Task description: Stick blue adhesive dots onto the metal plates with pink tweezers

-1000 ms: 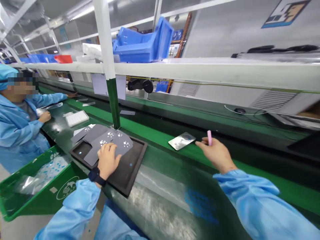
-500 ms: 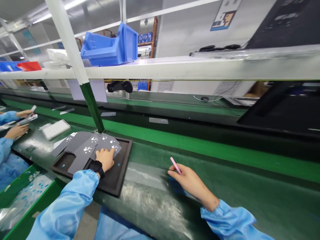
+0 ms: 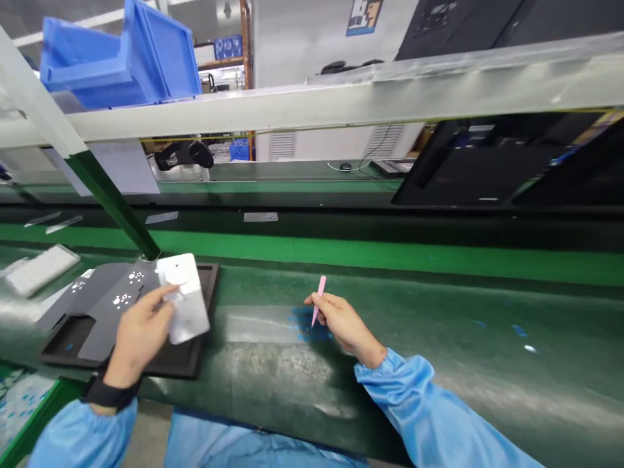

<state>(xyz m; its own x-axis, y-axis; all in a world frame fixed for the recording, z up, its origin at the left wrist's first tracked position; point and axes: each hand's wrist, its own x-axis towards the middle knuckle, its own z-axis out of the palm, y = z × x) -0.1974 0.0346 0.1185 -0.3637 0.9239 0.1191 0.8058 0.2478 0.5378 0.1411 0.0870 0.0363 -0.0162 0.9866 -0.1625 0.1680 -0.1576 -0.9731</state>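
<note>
Thumb and fingers of my left hand (image 3: 141, 328) grip a thin silver-grey phone back panel (image 3: 189, 315), tilted up over a black tray (image 3: 207, 305). Several dark grey panels (image 3: 110, 299) with camera holes lie fanned out on that tray, left of the held one. In my right hand (image 3: 344, 322) is a pair of pink tweezers (image 3: 319, 300), pinched between thumb and fingers. Its tip points down at a clear strip (image 3: 258, 324) on the green bench, where small blue tabs (image 3: 299, 322) sit in rows.
A white tray (image 3: 43, 270) stands at the left. Thin panels (image 3: 260, 216) lie on the dark belt (image 3: 322, 227) behind the bench. A green post (image 3: 114, 201) rises beside the tray. Overhead, a shelf (image 3: 302, 104) carries a blue bin (image 3: 121, 62). Loose blue bits (image 3: 519, 330) lie at right.
My left hand has lifted a panel off the pile, its silvery face now showing. The tweezers now point down at the blue tabs. The view has swung right, losing the co-worker's hands.
</note>
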